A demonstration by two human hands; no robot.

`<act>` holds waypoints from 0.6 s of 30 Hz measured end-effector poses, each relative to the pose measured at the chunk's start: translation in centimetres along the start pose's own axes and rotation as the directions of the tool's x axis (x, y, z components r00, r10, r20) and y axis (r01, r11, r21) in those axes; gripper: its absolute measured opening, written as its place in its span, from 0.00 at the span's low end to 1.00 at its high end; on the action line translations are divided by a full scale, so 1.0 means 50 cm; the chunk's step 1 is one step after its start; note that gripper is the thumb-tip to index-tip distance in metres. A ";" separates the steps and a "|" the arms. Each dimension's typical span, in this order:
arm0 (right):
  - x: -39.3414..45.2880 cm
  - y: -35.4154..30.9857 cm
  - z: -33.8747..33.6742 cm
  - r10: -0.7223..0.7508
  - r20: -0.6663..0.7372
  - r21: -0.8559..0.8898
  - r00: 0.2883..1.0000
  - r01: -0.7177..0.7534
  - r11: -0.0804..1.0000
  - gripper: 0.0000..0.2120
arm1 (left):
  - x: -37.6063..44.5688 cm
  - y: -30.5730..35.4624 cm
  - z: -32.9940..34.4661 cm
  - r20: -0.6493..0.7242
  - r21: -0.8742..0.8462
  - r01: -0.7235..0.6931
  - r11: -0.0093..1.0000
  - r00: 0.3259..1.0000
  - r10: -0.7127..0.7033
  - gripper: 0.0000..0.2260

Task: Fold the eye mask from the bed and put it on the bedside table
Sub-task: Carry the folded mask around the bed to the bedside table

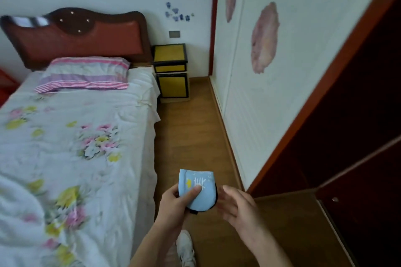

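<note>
Striped pillow (83, 75), wood floor (191, 136)

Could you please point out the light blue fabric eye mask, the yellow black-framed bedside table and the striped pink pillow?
Light blue fabric eye mask (200, 191): head view, printed front face.
Yellow black-framed bedside table (170, 52): head view, yellow top panel.
Striped pink pillow (86, 75): head view, middle of upper face.

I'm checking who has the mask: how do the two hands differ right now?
The left hand is closed on the folded eye mask, thumb pressed on its blue face; the right hand is open and holds nothing. The left hand's grip overlaps the mask; the right hand sits just beside its edge, blurred. Both are bare, raised above the floor beside the bed.
</note>
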State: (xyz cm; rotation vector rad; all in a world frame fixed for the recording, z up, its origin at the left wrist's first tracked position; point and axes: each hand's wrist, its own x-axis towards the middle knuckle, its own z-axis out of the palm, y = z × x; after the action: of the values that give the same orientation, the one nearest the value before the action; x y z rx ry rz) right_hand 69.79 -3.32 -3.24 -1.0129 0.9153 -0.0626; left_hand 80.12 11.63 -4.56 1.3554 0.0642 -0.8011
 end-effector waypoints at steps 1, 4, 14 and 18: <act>0.031 -0.024 0.030 0.001 0.010 -0.018 1.000 -0.001 1.000 0.07 | 0.032 0.027 -0.012 -0.013 -0.007 -0.008 1.000 1.000 0.008 0.16; 0.120 -0.092 0.120 -0.003 0.060 -0.082 0.998 0.008 0.997 0.08 | 0.126 0.109 -0.055 -0.047 -0.016 -0.034 0.999 0.998 0.034 0.16; 0.347 -0.226 0.304 0.056 0.122 -0.132 0.991 -0.040 0.990 0.08 | 0.368 0.271 -0.134 -0.116 -0.042 -0.025 0.999 0.993 0.020 0.21; 0.446 -0.277 0.342 0.085 0.116 -0.135 0.990 -0.069 0.989 0.08 | 0.474 0.315 -0.144 -0.130 -0.048 -0.021 0.999 0.991 0.014 0.18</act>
State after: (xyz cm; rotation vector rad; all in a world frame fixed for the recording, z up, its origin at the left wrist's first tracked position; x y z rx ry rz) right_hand 100.63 -8.94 -3.36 -1.0892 0.8541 0.1242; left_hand 109.03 6.70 -4.57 1.3585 0.1722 -0.6921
